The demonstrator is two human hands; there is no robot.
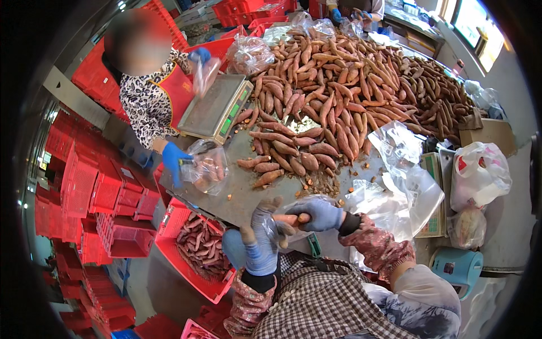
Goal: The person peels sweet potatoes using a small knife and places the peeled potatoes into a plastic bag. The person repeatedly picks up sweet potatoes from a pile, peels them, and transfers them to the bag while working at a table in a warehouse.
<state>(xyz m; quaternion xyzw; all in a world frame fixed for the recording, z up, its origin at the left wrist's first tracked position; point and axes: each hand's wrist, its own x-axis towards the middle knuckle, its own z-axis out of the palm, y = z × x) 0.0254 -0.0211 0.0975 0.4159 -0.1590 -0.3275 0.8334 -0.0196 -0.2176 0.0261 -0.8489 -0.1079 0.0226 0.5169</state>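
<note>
My left hand (263, 237), in a blue-grey knit glove with soiled fingertips, is raised at the table's near edge with its fingers spread. Clear film lies across its palm and fingers; whether they grip it I cannot tell. Just to its right, my right hand (321, 215) wears a similar glove and is closed around small sweet potatoes (288, 219), which point towards my left palm. More clear plastic (315, 198) shows behind my right knuckles. Beyond both hands, a large heap of sweet potatoes (338, 97) covers much of the metal table (241, 203).
Across the left corner, a co-worker's blue-gloved hand (174, 163) holds a bag of sweet potatoes (207, 167) beside a weighing scale (216, 108). A red crate (169, 231) of sweet potatoes stands below my left. Clear bags (381, 203) and another scale (432, 195) lie right.
</note>
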